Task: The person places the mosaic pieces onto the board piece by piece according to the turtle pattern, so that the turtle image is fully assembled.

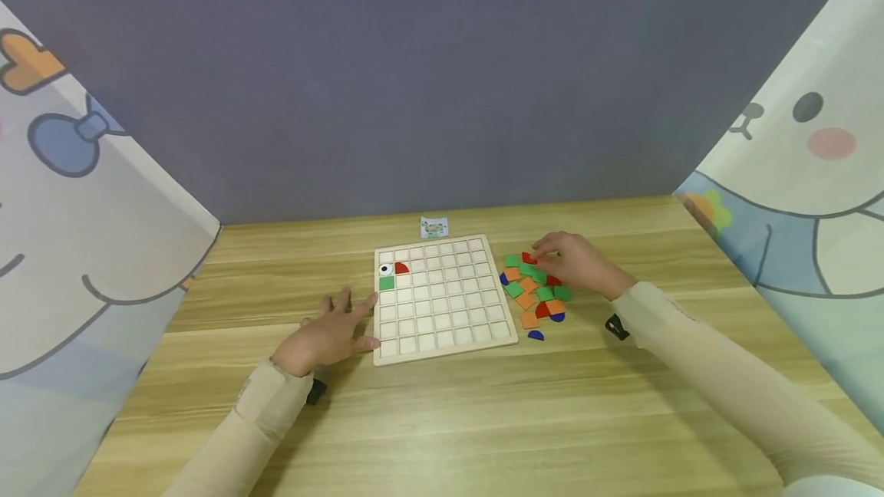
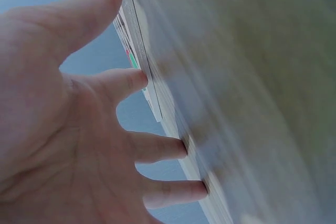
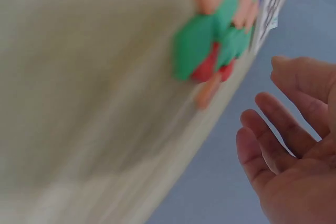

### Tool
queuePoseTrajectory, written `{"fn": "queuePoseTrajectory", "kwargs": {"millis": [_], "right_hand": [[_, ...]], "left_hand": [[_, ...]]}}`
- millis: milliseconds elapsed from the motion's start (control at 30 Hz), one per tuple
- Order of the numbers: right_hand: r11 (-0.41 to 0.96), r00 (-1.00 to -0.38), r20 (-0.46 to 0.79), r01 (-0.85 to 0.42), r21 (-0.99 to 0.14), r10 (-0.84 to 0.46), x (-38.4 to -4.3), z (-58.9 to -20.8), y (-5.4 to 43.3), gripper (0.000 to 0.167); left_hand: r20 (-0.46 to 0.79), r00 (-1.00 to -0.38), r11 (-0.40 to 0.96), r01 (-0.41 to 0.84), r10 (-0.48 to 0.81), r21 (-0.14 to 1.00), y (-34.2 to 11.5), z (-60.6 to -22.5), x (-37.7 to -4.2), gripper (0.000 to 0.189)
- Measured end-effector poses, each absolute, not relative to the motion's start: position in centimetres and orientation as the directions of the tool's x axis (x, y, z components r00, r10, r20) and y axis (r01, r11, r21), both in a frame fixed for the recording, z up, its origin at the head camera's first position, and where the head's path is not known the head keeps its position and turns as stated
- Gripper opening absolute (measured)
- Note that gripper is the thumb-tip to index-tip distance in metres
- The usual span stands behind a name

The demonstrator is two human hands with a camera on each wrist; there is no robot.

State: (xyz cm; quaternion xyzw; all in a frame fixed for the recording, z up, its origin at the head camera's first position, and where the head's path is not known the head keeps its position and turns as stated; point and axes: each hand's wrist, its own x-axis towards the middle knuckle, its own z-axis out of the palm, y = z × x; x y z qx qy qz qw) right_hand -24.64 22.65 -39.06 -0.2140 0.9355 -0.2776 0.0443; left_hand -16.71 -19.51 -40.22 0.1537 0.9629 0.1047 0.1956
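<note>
My left hand [image 1: 324, 337] rests with spread fingers at the left edge of a wooden grid board [image 1: 447, 342]. Its thumb and index finger reach the board's rim; other fingertips touch the table in the left wrist view. On the board's left side sit a white eye piece [image 1: 385, 269], a red quarter-round piece [image 1: 402, 268] and a green square [image 1: 386, 283]. Over a pile of coloured pieces [image 1: 526, 301] right of the board is my right hand [image 1: 576, 261], fingers loosely bent. Its fingertips overlap a red piece [image 1: 529, 258] in the head view; the right wrist view shows nothing between them.
A small picture card [image 1: 433, 227] lies behind the board. One blue half-round piece [image 1: 536, 335] sits at the pile's near end. A grey panel [image 1: 442, 83] stands along the back of the wooden table [image 1: 442, 420], with cartoon-printed panels on both sides.
</note>
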Motion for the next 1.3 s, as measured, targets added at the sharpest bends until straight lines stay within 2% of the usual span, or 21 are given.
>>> {"fn": "queuePoseTrajectory", "kwargs": {"millis": [200,500,633,1000,1300], "right_hand": [[0.769,-0.898,0.005,-0.38,-0.514,-0.441,-23.4,-40.3,24.7,0.027],[0.73,-0.837,0.044,-0.501,-0.465,-0.546,-22.9,-41.3,25.2,0.03],[0.736,-0.833,0.055,-0.516,-0.438,-0.551,-23.0,-41.5,24.9,0.028],[0.758,-0.868,0.067,-0.465,-0.458,-0.492,-23.5,-41.5,24.1,0.02],[0.828,-0.934,0.039,-0.334,-0.451,-0.356,-24.0,-41.7,23.1,0.016]], "left_hand": [[-0.351,-0.876,0.934,0.253,0.332,0.252,-19.6,-40.2,-16.9,0.081],[-0.352,-0.869,0.928,0.267,0.349,0.261,-19.8,-40.4,-17.3,0.082],[-0.356,-0.867,0.927,0.263,0.348,0.266,-19.6,-40.4,-17.3,0.082],[-0.355,-0.872,0.934,0.259,0.336,0.247,-19.2,-40.3,-17.1,0.082],[-0.345,-0.878,0.935,0.259,0.332,0.241,-19.3,-40.3,-17.0,0.082]]}}
